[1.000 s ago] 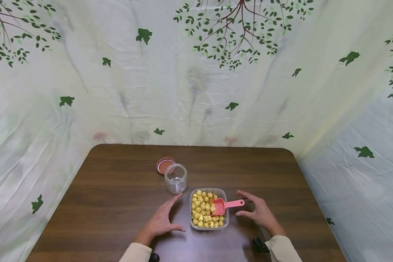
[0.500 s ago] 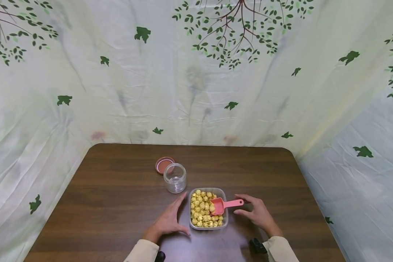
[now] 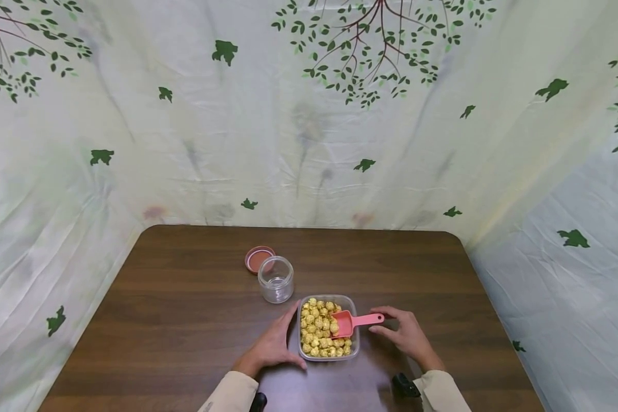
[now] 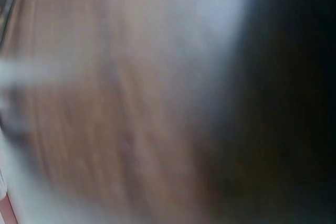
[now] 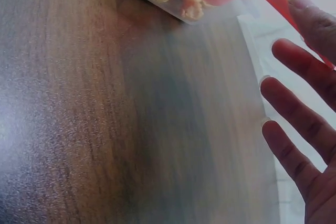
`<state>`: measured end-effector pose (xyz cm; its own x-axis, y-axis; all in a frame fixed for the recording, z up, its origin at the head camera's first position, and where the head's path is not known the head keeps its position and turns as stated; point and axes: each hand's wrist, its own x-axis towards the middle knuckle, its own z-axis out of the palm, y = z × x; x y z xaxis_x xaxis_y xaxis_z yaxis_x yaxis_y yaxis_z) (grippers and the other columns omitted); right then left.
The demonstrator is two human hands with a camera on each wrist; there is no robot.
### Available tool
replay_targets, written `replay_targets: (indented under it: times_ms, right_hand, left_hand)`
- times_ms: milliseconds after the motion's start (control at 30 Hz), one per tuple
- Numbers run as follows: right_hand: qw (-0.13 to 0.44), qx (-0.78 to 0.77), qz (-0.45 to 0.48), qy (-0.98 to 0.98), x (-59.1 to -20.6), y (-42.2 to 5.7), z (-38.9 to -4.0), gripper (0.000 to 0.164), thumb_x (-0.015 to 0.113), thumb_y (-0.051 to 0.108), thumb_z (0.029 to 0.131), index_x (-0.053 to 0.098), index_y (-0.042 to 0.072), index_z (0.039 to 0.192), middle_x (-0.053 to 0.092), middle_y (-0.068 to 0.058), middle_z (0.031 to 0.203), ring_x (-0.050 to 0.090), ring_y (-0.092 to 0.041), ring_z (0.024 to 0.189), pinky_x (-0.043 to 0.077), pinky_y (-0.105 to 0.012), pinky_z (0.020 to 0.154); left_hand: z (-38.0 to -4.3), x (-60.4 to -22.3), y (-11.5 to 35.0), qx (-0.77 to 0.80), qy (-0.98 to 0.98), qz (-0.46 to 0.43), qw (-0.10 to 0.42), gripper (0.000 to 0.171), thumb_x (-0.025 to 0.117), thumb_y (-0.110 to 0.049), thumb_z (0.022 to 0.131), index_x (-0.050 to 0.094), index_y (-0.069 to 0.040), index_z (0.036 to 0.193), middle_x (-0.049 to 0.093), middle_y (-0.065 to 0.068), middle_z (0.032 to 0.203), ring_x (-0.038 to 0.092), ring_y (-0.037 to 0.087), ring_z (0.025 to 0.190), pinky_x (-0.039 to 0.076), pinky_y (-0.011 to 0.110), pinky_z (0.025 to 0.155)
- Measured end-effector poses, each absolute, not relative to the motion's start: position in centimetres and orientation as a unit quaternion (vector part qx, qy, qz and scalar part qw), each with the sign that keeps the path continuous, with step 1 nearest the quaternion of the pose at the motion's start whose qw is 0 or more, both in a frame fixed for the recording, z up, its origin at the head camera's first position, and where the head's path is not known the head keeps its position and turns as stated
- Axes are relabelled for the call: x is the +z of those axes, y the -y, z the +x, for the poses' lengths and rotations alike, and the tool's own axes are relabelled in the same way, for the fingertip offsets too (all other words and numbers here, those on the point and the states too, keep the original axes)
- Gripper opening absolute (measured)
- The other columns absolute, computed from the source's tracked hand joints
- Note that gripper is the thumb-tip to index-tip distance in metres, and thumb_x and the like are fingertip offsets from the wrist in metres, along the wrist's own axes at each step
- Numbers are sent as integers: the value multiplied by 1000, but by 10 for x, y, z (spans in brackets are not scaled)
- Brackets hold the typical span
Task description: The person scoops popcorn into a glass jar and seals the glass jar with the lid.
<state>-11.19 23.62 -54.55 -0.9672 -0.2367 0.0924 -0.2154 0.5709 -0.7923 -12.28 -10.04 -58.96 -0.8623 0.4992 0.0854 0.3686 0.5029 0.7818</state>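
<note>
Golden popcorn (image 3: 316,332), topped by a pink scoop (image 3: 345,325), is held in a clear tub (image 3: 329,359); fingers of left hand (image 3: 271,344) and right hand (image 3: 408,336) are spread.

leaf-printed pale backdrop (image 3: 268,126) behind a brown table (image 3: 185,286)

- The tub (image 3: 329,359) was smooth, clear plastic.
- Popcorn (image 3: 319,327) looked rough.
- The scoop (image 3: 344,325) was smooth plastic.
- The jar (image 3: 276,281), at the tub's ten o'clock, looked glossy.
- The wood-grained table (image 3: 185,297) shone at six.
- The cloth (image 3: 268,126) at twelve was wrinkled.
</note>
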Motion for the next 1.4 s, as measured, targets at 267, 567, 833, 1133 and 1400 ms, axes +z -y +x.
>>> replay_targets:
  times_ms: [267,567,833,1133,1400]
  right_hand:
    - [9,-430,-127,-894,-545,-237,-113,35,79,15,79,70,7,112,71,-6,108,65,-27,99,51,-54,88]
    - [11,-429,-125,-895,-546,-238,-113,33,78,14,80,71,6,111,71,-7,107,65,-27,98,50,-56,88]
    - [4,-415,-125,-901,-544,-237,-113,31,78,15,79,72,7,109,72,-5,105,65,-24,96,51,-53,88]
    - [-12,-403,-123,-907,-542,-232,-114,28,79,15,79,73,9,105,72,-4,101,66,-22,92,52,-52,86]
    - [-29,-388,-127,-913,-544,-229,-115,28,78,16,79,73,7,105,72,-3,100,66,-20,90,53,-50,84]
  left_hand:
    - [-123,-594,92,430,-867,235,90,139,96,-40,45,17,-1,152,30,25,151,33,40,135,30,55,108]
    - [-124,-597,87,436,-866,229,89,140,97,-40,43,18,0,152,33,23,150,35,39,134,31,57,107]
    - [-125,-596,85,454,-857,225,91,138,97,-38,43,20,-2,152,34,19,151,33,38,135,28,57,109]
    - [-129,-596,87,463,-855,217,87,136,98,-35,42,24,0,150,38,20,148,34,41,134,27,59,108]
    - [-131,-597,89,477,-849,204,100,136,98,-33,42,23,-3,152,37,18,150,31,40,135,24,58,109]
